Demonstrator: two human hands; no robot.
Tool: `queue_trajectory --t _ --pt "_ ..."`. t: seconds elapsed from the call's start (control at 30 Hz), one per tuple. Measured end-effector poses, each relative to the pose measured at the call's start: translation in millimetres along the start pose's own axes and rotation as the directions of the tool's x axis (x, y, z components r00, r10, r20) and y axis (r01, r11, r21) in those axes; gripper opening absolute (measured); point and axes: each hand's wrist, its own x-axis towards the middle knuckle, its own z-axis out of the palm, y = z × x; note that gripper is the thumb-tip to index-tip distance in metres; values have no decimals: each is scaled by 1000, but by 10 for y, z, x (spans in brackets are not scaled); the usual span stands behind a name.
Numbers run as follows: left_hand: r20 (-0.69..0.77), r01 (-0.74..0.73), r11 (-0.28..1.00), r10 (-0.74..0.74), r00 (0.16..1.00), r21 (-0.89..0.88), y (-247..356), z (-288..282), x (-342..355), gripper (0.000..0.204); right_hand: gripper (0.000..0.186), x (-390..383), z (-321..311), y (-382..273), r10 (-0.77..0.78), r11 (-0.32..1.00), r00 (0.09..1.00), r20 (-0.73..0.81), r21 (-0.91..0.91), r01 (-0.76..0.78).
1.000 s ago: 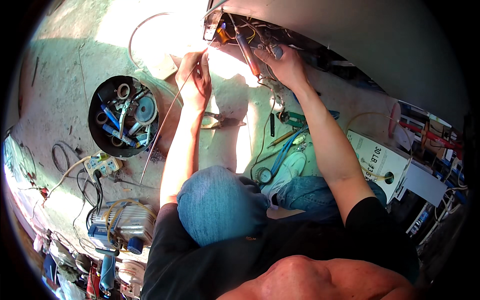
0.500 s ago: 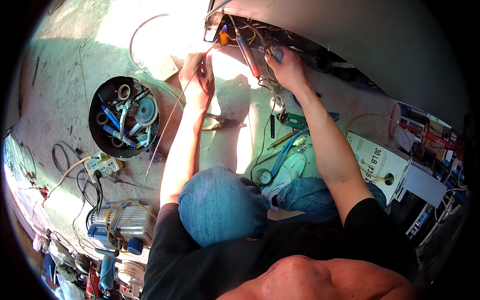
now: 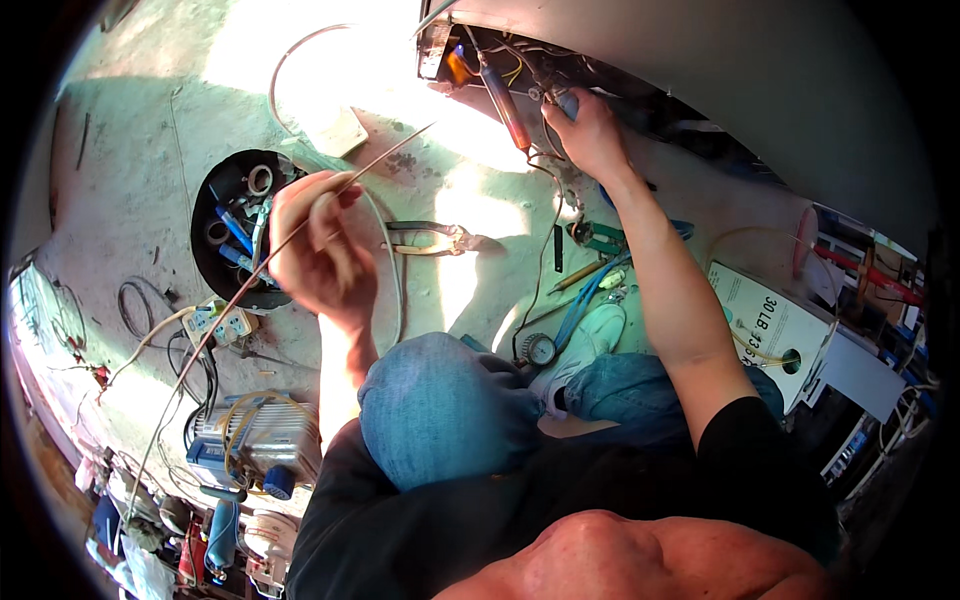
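My left hand (image 3: 325, 245), a little blurred, is closed on a long thin brazing rod (image 3: 390, 152). The rod slants from the bright floor down past the power strip toward the lower left. Under the open lower edge of the big grey cabinet, my right hand (image 3: 592, 138) grips a blue-grey torch handle (image 3: 568, 103) with metal fittings at its end. Close by hangs a copper-coloured cylinder (image 3: 505, 105), joined to thin tubing. Farther left in the opening shows an orange and blue patch (image 3: 458, 66); I cannot tell whether it is flame or a part.
A black tub (image 3: 205, 265) of tools and tape rolls stands left. Pliers (image 3: 430, 238) lie on the floor. A gauge (image 3: 539, 349) with hoses is by my shoe. A power strip (image 3: 222, 322), a pump (image 3: 255, 440) and a white box (image 3: 765, 325) stand around me. The grey cabinet (image 3: 760, 90) overhangs the right.
My left hand has drawn back from the cabinet opening, down and left in front of the tub, bringing the rod along. My right hand stays at the opening. The view has shifted slightly.
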Motion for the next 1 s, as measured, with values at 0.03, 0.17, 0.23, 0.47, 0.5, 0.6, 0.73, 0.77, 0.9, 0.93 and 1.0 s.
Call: queue_trajectory --t 0.03,0.17,0.23,0.47,0.5,0.6,0.73,0.77,0.9,0.93,1.0 --pt "-67 -58 995 63 996 76 39 -160 56 22 39 -10 -20 -30 20 999 999 25 29 -21" --pt "-159 -115 960 159 974 255 -47 -401 296 18 40 3 17 -36 17 1000 1000 17 16 -17" --pt "-169 -113 939 175 970 325 -124 -386 339 17 40 -5 7 -70 29 1000 999 28 5 -29" --pt "119 -134 761 75 990 635 -870 -77 481 11 44 7 -30 -53 42 999 999 26 -21 -42" --pt "134 -133 750 60 989 648 -920 -43 483 11 44 11 -16 -63 36 999 999 25 -31 -35" --pt "91 -32 785 -32 995 619 -928 -13 467 12 44 14 0 -47 22 998 1000 12 -59 -21" --pt "-37 15 805 9 999 592 -803 -118 426 15 41 19 -43 -3 35 999 999 20 -25 -34" --pt "-85 69 829 -26 996 555 -694 -228 423 17 40 12 -26 -26 42 999 998 37 14 -43" --pt "-331 225 940 -133 934 257 -228 -501 330 26 37 -33 -5 -57 25 1000 1000 15 14 -25" --pt "-341 231 944 -142 929 237 -161 -550 327 27 37 -21 8 -24 13 1000 1000 13 21 -13" --pt "-365 270 939 -180 914 215 -116 -590 344 29 37 -2 38 46 -1 1000 1000 -4 27 1"
